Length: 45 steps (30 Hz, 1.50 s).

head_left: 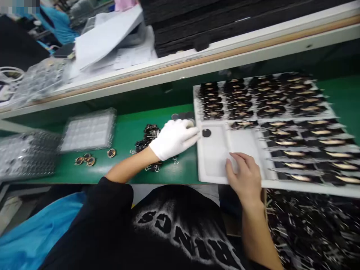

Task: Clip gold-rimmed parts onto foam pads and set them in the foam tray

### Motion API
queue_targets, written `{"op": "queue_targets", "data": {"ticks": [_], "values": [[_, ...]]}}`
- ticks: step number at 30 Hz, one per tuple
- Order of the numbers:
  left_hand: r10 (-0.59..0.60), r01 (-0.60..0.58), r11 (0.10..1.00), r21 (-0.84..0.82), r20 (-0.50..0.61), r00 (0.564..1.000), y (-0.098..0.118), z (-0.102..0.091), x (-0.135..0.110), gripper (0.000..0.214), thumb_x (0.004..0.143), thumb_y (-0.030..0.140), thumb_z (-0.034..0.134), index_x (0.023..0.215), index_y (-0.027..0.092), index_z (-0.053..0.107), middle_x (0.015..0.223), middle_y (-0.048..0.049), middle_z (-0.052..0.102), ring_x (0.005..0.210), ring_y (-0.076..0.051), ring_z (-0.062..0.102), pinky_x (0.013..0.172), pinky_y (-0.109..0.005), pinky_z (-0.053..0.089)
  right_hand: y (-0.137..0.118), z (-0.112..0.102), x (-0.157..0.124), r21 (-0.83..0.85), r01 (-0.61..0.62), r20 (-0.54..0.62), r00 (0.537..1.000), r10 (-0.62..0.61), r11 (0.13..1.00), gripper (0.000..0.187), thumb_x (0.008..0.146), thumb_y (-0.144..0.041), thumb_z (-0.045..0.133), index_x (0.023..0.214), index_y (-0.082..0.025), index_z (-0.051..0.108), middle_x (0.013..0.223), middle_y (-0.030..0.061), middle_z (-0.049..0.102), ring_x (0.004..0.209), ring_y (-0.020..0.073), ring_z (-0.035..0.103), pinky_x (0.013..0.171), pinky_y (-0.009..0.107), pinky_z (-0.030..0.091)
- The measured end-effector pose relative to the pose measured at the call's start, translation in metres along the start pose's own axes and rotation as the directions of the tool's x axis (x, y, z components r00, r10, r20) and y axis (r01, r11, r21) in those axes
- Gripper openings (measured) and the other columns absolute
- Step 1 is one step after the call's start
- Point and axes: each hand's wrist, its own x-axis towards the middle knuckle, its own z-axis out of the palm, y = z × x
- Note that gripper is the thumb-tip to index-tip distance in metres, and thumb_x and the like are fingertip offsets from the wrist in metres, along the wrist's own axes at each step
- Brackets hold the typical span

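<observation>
White-gloved left hand reaches over the green bench, fingers loosely curled, gripping nothing I can make out. Black disc lies just beyond the fingertips in an empty pocket of the white tray. Bare right hand rests flat on the tray, fingers open. Binder clips sit under the left wrist.

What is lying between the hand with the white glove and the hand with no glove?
In the head view, between the gloved left hand and the bare right hand lies a bare stretch of the white tray, with one small black disc near the glove's fingertips.
</observation>
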Motion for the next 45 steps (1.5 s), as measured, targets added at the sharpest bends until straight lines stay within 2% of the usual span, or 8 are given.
{"op": "queue_targets", "data": {"ticks": [4,9,12,20,25,31,40,45], "values": [[-0.38,0.372,0.925,-0.081,-0.263,0.887,-0.077,-0.015,-0.083,0.04,0.109,0.044,0.043,0.125,0.022,0.072,0.126,-0.008,0.072,0.119,-0.021,0.066,0.102,-0.034,0.047,-0.003,-0.006,0.008,-0.14,0.106,0.052,0.994,-0.1,0.984,0.028,0.097,-0.034,0.066,0.118,-0.016,0.073,0.118,0.0168,0.073,0.102,0.032,0.072,0.083,0.043,0.054],[-0.766,0.8,0.599,-0.014,-0.3,0.568,-0.154,-0.012,-0.207,0.047,0.109,0.038,0.034,0.125,0.014,0.071,0.125,-0.0137,0.073,0.122,-0.023,0.065,0.11,-0.034,0.046,-0.02,-0.008,0.039,-0.266,0.355,0.088,0.935,-0.344,0.896,0.024,0.099,-0.032,0.065,0.115,-0.016,0.072,0.116,0.0151,0.075,0.095,0.031,0.07,0.075,0.04,0.048],[-0.895,0.902,0.426,0.074,-0.109,0.432,-0.159,-0.003,-0.262,0.041,0.105,0.045,0.044,0.114,0.02,0.075,0.112,-0.0106,0.077,0.108,-0.025,0.071,0.098,-0.034,0.051,-0.033,0.001,0.065,-0.288,0.451,0.141,0.893,-0.428,0.845,0.024,0.101,-0.03,0.061,0.116,-0.015,0.072,0.115,0.0131,0.075,0.089,0.0281,0.067,0.072,0.038,0.046],[-0.936,0.919,0.351,0.178,0.044,0.349,-0.133,0.031,-0.305,0.067,0.09,0.063,0.066,0.139,0.018,0.058,0.138,-0.017,0.063,0.115,-0.034,0.069,0.092,-0.041,0.056,-0.044,0.045,0.113,-0.423,0.549,0.542,0.791,-0.284,0.721,0.037,0.107,-0.028,0.044,0.126,-0.008,0.069,0.101,0.0186,0.07,0.086,0.0336,0.065,0.07,0.039,0.046],[-0.919,0.914,0.393,0.104,0.04,0.391,-0.128,0.045,-0.296,0.052,0.091,0.055,0.066,0.129,0.02,0.064,0.128,-0.0131,0.066,0.111,-0.031,0.07,0.095,-0.039,0.056,-0.037,0.051,0.113,-0.336,0.471,0.574,0.789,-0.22,0.816,0.038,0.107,-0.032,0.046,0.13,-0.01,0.067,0.11,0.0202,0.069,0.095,0.0341,0.067,0.072,0.039,0.048],[-0.91,0.908,0.414,0.069,0.053,0.411,-0.132,0.047,-0.273,0.044,0.086,0.045,0.068,0.123,0.02,0.066,0.121,-0.0126,0.067,0.106,-0.031,0.071,0.094,-0.042,0.058,-0.022,0.049,0.116,0.1,-0.093,0.458,0.888,0.037,0.991,0.026,0.087,-0.03,0.074,0.11,-0.019,0.076,0.097,0.0129,0.069,0.076,0.0228,0.068,0.081,0.039,0.057],[-0.818,0.806,0.574,-0.144,-0.146,0.557,-0.131,0.034,-0.222,0.046,0.081,0.035,0.075,0.121,0.016,0.063,0.115,-0.0097,0.067,0.11,-0.026,0.067,0.1,-0.04,0.057,-0.087,0.023,0.109,0.634,-0.436,0.488,0.866,0.108,0.639,0.03,0.082,-0.039,0.081,0.107,-0.023,0.076,0.108,0.0068,0.074,0.091,0.0197,0.073,0.085,0.038,0.066],[-0.521,0.455,0.849,-0.267,-0.284,0.805,-0.076,0.003,-0.165,0.053,0.081,0.051,0.081,0.119,0.019,0.065,0.109,-0.0081,0.069,0.103,-0.023,0.071,0.089,-0.035,0.06,-0.149,0.016,0.102,0.707,-0.573,0.646,0.761,-0.05,0.414,0.039,0.079,-0.045,0.087,0.109,-0.025,0.073,0.092,0.003,0.072,0.073,0.0166,0.07,0.069,0.033,0.063]]}}
